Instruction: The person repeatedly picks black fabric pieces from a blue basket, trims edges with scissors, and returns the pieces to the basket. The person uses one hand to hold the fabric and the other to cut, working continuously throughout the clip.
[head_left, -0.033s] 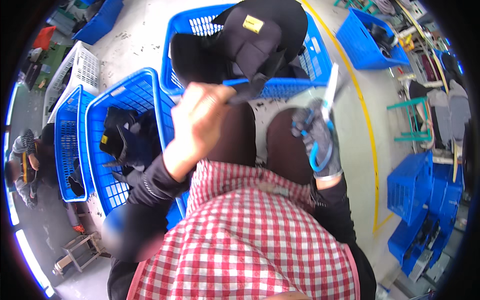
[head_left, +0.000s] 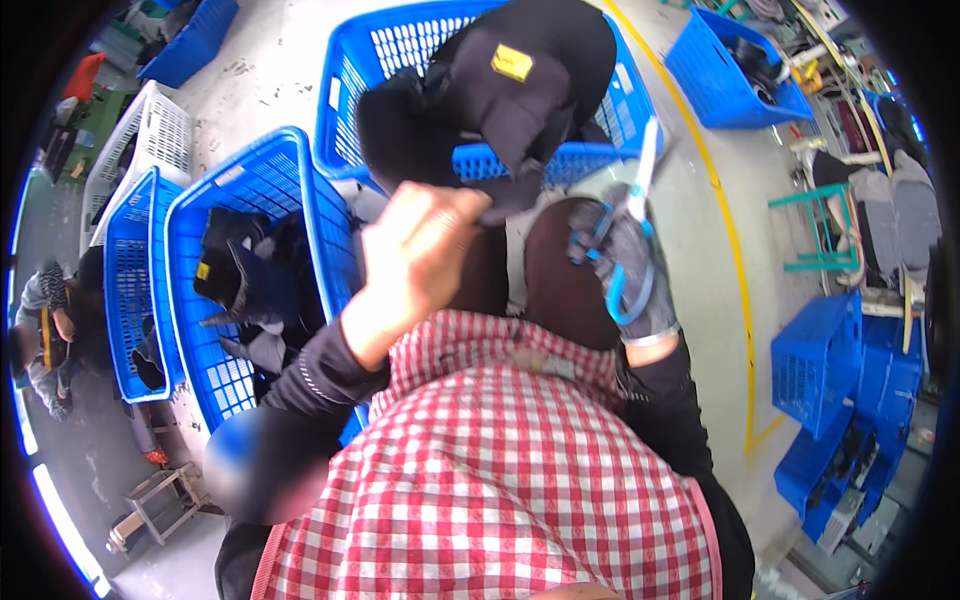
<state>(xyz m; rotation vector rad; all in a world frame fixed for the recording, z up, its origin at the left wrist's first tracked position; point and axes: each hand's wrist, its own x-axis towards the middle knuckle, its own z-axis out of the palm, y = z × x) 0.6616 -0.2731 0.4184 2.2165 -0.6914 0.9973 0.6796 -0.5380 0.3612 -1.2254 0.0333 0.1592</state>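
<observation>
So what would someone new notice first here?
Probably the red and white checked cloth apron, lower middle. Up right of it, the grey-gloved right hand holds blue-handled scissors. At top centre, black fabric with a yellow label sticks out of a blue plastic basket, its near edge in the bare left hand.

We wear a red-and-white checked apron (head_left: 500, 450) with pink edging (head_left: 709, 530), black sleeves (head_left: 318, 375), dark brown trousers (head_left: 562, 260) and a grey glove (head_left: 657, 300). Our scissors (head_left: 647, 165) have bright blue handles. The cloth (head_left: 510, 115) is black, its 1 label (head_left: 513, 62) yellow. Around us: blue baskets (head_left: 338, 240), a white crate (head_left: 160, 130), a yellow floor line (head_left: 737, 260), a teal stand (head_left: 815, 195).
</observation>
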